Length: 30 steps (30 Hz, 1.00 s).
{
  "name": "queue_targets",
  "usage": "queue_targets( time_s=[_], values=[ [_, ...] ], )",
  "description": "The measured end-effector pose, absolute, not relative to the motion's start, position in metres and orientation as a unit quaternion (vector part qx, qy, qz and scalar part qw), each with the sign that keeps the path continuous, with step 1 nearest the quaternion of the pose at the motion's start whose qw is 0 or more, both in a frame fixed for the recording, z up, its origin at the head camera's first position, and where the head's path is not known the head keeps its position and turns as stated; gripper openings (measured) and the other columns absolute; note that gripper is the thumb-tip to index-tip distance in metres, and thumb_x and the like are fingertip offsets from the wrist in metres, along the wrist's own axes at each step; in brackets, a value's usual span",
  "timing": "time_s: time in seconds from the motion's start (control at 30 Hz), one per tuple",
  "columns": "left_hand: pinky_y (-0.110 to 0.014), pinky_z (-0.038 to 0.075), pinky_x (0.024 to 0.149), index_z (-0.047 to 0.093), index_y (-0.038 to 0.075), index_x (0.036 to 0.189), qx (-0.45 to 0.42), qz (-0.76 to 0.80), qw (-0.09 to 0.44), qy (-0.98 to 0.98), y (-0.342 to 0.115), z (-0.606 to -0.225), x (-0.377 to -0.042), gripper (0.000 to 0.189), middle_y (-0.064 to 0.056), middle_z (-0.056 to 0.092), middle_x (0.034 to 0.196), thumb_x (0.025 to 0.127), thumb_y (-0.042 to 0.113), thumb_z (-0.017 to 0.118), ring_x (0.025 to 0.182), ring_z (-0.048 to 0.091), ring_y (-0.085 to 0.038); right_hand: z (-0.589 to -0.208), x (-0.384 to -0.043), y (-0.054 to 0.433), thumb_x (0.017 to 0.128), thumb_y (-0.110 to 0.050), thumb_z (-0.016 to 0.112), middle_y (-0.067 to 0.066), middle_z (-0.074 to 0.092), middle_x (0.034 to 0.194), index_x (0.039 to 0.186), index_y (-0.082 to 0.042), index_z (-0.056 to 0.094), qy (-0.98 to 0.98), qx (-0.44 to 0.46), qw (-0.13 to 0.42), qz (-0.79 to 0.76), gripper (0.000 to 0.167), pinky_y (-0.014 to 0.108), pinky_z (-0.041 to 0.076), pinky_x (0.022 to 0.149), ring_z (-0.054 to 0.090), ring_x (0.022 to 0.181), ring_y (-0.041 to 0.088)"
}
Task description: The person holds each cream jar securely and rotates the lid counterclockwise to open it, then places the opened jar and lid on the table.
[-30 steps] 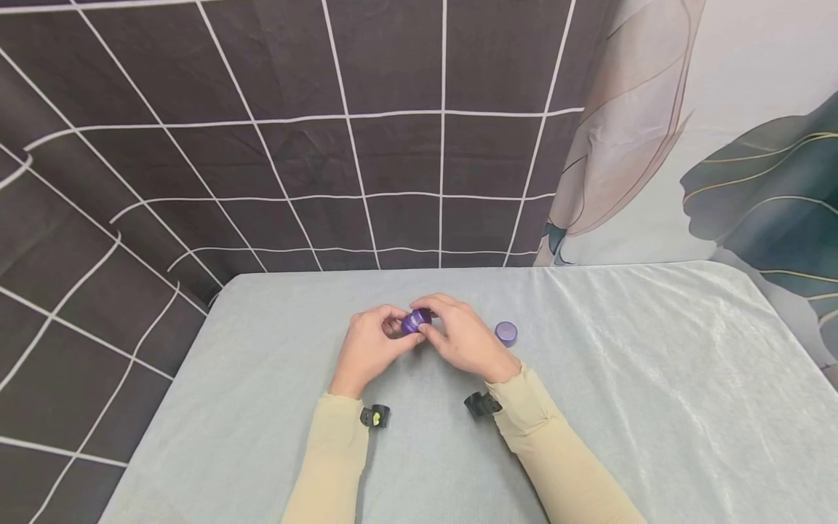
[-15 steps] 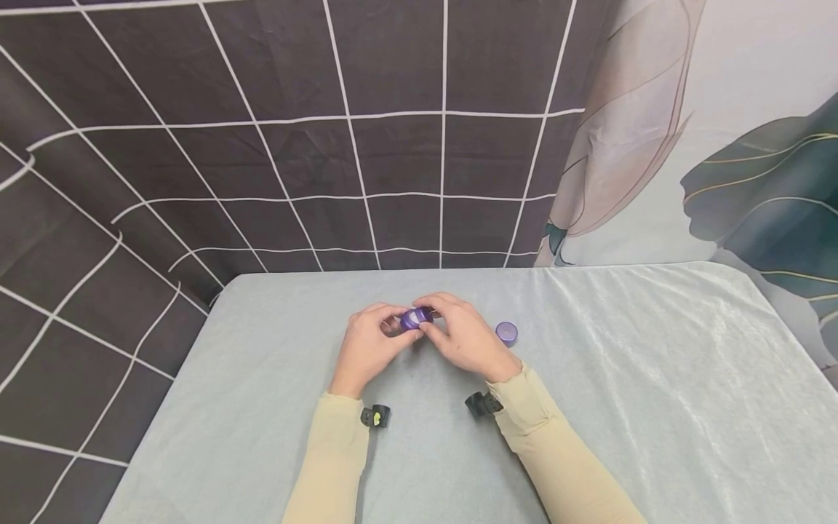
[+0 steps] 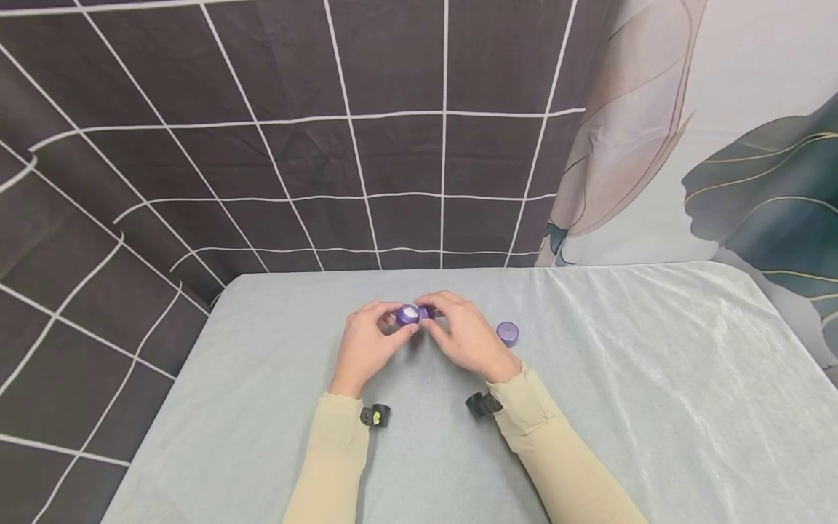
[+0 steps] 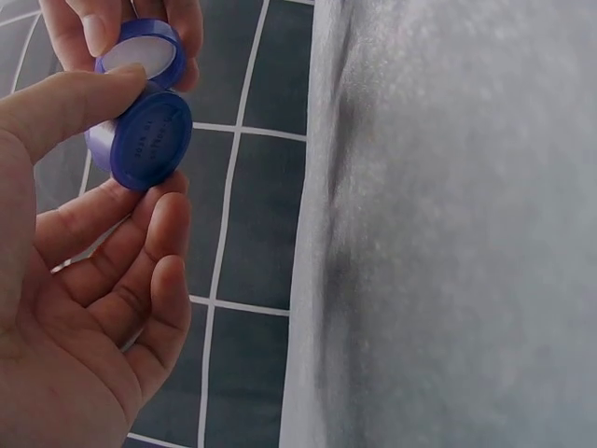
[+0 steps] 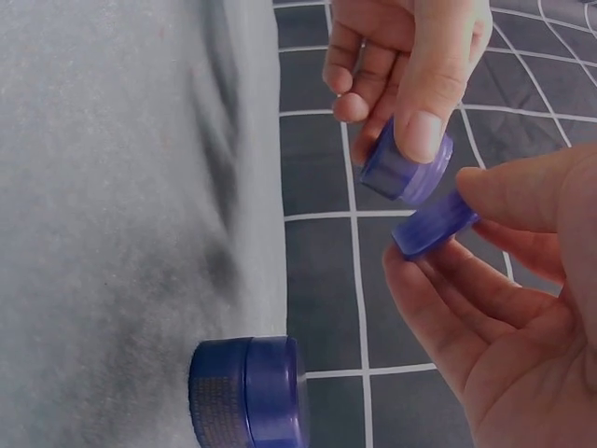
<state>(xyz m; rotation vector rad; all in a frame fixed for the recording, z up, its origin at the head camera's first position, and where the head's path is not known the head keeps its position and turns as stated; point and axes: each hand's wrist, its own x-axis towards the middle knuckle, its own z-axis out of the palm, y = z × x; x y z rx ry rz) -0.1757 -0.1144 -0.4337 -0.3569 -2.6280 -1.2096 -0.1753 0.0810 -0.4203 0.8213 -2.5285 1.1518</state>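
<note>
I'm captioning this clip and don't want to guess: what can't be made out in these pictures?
- Left wrist view: print on the base of the open jar, too small and blurred to read.
- Head view: what the white inside that jar is, too small to tell.
- Head view: part of the lid, hidden by the right hand.
- Right wrist view: lower end of the second jar, cut off by the bottom edge.

Purple jar (image 5: 382,175) and lid (image 5: 432,228), beige sleeves (image 3: 335,451), pale grey cloth (image 3: 255,371), white-gridded dark backdrop (image 3: 399,160)
</note>
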Motion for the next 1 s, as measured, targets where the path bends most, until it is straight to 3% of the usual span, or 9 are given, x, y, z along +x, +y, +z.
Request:
queue_targets(
  time_s=[0.33,1.0],
  values=[
    [-0.034,0.049,0.072,0.075,0.008,0.108,-0.097,-0.423,0.110,-0.894,-0.1160,-0.4356,-0.1754,0.034,-0.001,0.070,0.091,0.079,0.024,0.083,0.081,0.064,-0.019,-0.4204,-0.1747,0.0808,0.092,-0.006,0.070,0.010,0.068,0.116,0.120,-0.002,0.067,-0.869,0.262,0.139,0.395,0.028,0.037,0.053,0.092,0.067,0.105,0.022],
    [-0.036,0.053,0.073,0.076,0.007,0.107,-0.048,-0.411,0.110,-0.904,-0.1181,-0.4358,-0.1765,0.033,-0.004,0.075,0.090,0.078,0.022,0.082,0.080,0.069,-0.016,-0.4239,-0.1736,0.0780,0.091,-0.007,0.071,0.012,0.070,0.110,0.118,-0.001,0.067,-0.869,0.216,0.134,0.424,0.028,0.039,0.056,0.085,0.071,0.095,0.024]
  ],
)
